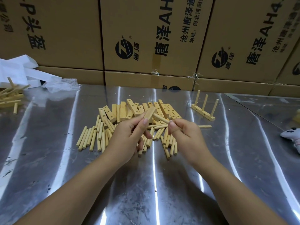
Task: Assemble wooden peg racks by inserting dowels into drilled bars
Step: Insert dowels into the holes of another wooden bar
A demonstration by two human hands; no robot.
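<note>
Pale wood is sitting in both my hands. My left hand (128, 137) is gripping a short, light-coloured rectangular wooden bar (149, 113), thumb lying along its near face and fingers curling underneath, holding it tilted above the table. My right hand (183, 135) is pinching a pale round wooden dowel (160, 118) between thumb and fingers. The dowel's far end is pointing at the bar and meeting its side; I cannot tell whether it is sitting in a hole.

Below my hands, a heap of drilled wooden bars (138, 109) is lying on the scratched, shiny steel table (48, 143). A spread of loose wooden dowels (90, 138) is fanning out just in front of the heap, toward me. To the right, well apart from the heap, a finished peg rack with three upright pegs (203, 109) is standing on the table. At the far left a second small pile of wooden pieces (9, 96) is lying near white foam blocks (24, 73) and crumpled clear plastic (60, 86). A grey-and-white plush toy (292, 138) is showing at the right edge. Brown cardboard boxes with black print (146, 38) are standing stacked behind the table.
</note>
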